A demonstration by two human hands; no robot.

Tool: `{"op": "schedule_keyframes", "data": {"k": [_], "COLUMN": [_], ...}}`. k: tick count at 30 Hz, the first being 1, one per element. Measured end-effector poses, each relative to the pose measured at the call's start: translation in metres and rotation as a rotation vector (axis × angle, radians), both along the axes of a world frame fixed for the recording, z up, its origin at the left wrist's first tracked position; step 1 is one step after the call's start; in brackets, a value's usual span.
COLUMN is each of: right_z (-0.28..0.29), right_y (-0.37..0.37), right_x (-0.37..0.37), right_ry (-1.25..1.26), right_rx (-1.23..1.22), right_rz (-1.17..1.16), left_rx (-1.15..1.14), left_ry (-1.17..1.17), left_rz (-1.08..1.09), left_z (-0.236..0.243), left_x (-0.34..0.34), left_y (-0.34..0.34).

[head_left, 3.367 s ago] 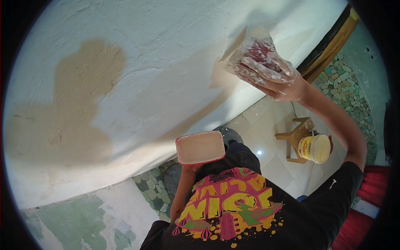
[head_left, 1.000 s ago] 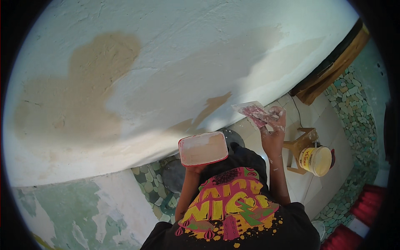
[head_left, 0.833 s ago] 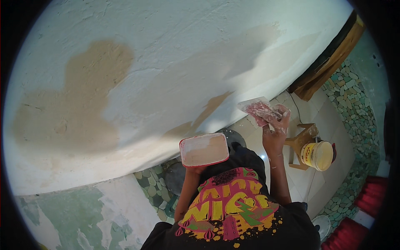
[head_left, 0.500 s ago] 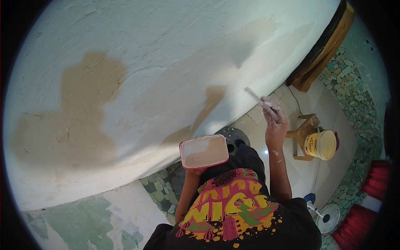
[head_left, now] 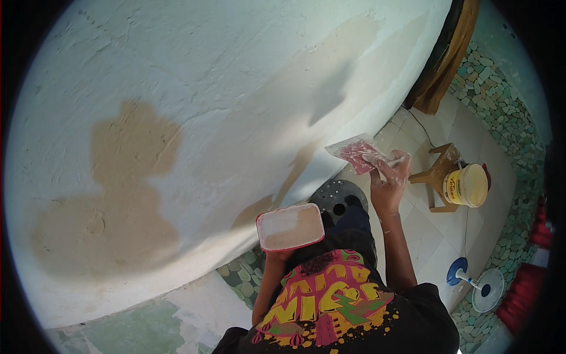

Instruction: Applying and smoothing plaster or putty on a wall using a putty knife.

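Note:
My left hand point(head_left: 279, 255) supports a shallow rectangular tray point(head_left: 295, 245) with a red rim from below, its fingers mostly hidden under it. Pale putty point(head_left: 289, 226) coats the inside of the tray. In my right hand point(head_left: 389, 172), whose fingers are smeared with white, is a broad putty knife point(head_left: 356, 152), red and streaked with putty. Its blade points up and left beside the wall point(head_left: 236, 71); whether it touches the surface I cannot tell. Shadows and paler smooth patches lie on the white wall.
A brown plastic stool point(head_left: 443, 158) stands on the tiled floor to the right, with a yellow-white bucket point(head_left: 472, 185). Farther off are a white and blue fan point(head_left: 488, 290), red cloth point(head_left: 522, 298) and a brown curtain point(head_left: 451, 65). A grey round stool point(head_left: 339, 192) is by my legs.
My right hand has turned the putty knife from edge-on to showing its broad face. The tray stays nearly in place, and the whole view has shifted slightly.

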State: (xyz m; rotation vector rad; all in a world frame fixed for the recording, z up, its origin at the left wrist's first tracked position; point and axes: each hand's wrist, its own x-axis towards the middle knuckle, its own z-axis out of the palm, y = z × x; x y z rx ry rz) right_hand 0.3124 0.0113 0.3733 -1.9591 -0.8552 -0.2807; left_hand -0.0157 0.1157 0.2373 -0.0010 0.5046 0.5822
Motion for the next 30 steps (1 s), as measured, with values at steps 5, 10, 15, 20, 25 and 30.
{"op": "schedule_keyframes", "data": {"k": [5, 10, 15, 20, 25, 30], "right_z": [-0.041, 0.013, -0.001, 0.025, 0.023, 0.055], "right_y": [-0.014, -0.023, -0.029, -0.026, -0.008, 0.029], "right_x": [0.029, 0.041, 0.039, 0.006, -0.013, -0.004], "right_ry": [0.383, -0.213, 0.161, 0.472, 0.704, 0.572], "right_rx": [0.658, 0.224, 0.37, 0.206, 0.785, 0.637], "right_rz": [-0.003, -0.295, -0.203, 0.105, 0.622, 0.43], "left_rx": [-0.022, 0.33, 0.717, 0.246, 0.119, 0.648], "left_ry": [0.04, 0.286, 0.367, -0.123, -0.339, 0.135], "left_rz": [-0.04, -0.068, -0.127, -0.154, -0.233, -0.265], "left_z": [-0.012, -0.044, -0.037, 0.008, 0.018, -0.019], "left_x": [-0.003, -0.018, 0.001, 0.023, 0.03, 0.009], "left_y": [0.004, 0.009, 0.01, 0.018, 0.015, 0.017]}}
